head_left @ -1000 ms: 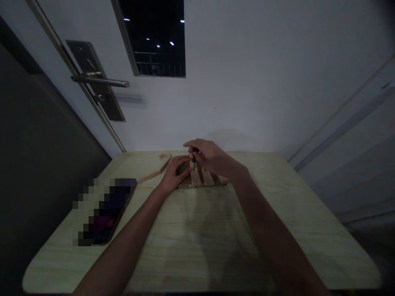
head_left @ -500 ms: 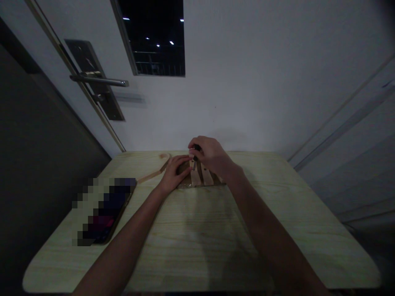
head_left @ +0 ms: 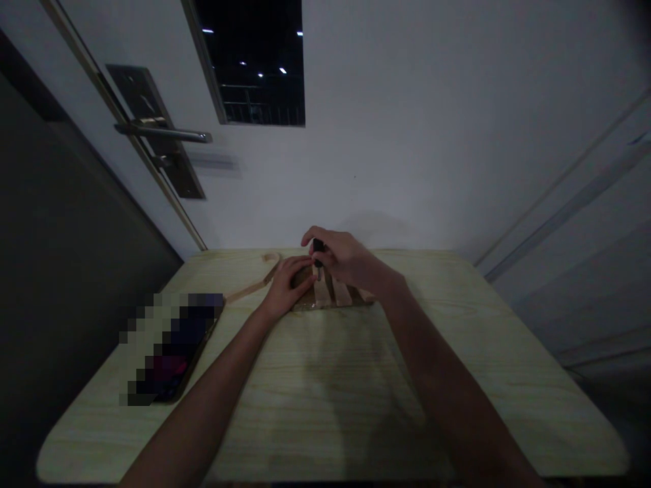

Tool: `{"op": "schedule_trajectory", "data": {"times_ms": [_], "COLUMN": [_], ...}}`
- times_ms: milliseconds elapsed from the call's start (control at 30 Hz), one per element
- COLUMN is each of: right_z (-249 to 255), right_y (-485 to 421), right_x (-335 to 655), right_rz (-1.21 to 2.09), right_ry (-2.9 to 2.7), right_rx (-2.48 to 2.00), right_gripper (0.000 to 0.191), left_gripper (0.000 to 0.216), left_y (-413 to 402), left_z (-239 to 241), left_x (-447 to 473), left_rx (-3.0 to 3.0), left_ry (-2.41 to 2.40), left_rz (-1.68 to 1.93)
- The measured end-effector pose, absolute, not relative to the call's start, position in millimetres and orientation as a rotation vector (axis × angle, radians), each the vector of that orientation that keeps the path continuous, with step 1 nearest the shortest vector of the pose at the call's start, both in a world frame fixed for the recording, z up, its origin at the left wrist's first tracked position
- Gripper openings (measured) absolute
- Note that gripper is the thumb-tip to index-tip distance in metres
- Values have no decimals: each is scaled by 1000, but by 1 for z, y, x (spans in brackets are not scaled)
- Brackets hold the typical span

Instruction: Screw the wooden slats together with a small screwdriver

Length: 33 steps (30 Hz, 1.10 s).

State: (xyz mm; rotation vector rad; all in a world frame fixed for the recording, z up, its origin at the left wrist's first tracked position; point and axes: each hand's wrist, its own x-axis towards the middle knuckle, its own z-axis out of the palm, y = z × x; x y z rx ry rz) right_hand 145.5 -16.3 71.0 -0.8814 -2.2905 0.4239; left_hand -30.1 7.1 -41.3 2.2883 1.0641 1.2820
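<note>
My right hand (head_left: 342, 254) is closed around the black handle of a screwdriver (head_left: 318, 252). The metal shaft points down, its tip against a pale wooden strip (head_left: 321, 294). Further strips, including a second pale strip (head_left: 342, 293), lie beside it on a brown board (head_left: 305, 304). My left hand (head_left: 285, 283) rests over the left end of this board, thumb and fingers spread apart, fingertips touching the nearest strip's left side. Behind my left hand lies a pale wooden piece with a hooked end (head_left: 254, 287). My right hand partly covers the strips' far ends.
All this stands on a pale wood-grain table (head_left: 285, 413) with rounded front corners. A dark phone (head_left: 188, 346), partly pixelated, lies at the left. Behind the table's far edge rises a white door (head_left: 407, 135) with a metal handle (head_left: 173, 134) and a dark window (head_left: 254, 61).
My right hand has shifted slightly left and turned, the screwdriver now standing more upright on the strip. My index finger has lifted off the handle's top. The left hand stays in place.
</note>
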Motion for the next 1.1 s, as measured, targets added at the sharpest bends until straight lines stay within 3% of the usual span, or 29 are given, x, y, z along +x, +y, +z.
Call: {"op": "schedule_trajectory", "data": {"times_ms": [167, 300, 567, 700, 867, 1100], "right_z": [70, 65, 68, 71, 68, 66], "right_y": [-11, -6, -16, -21, -18, -8], "right_x": [145, 145, 147, 151, 150, 151], "right_rz": [334, 232, 316, 409, 443, 320], "right_ry": [-2267, -2221, -2316, -2342, -2322, -2296], "right_rx": [-974, -1092, -1085, -1006, -1044, -1142], "right_gripper": [3, 12, 5, 23, 28, 7], "left_gripper": [32, 31, 32, 31, 32, 32], "left_y": [7, 6, 3, 2, 3, 4], "left_z": [-42, -40, -35, -33, -35, -37], "left_x": [-30, -30, -30, -29, -29, -29], "left_rx": [2285, 2277, 2280, 2276, 2271, 2282], "left_ry": [1097, 1086, 1097, 1071, 1067, 1088], "left_rz": [1280, 1255, 1219, 1214, 1230, 1233]}}
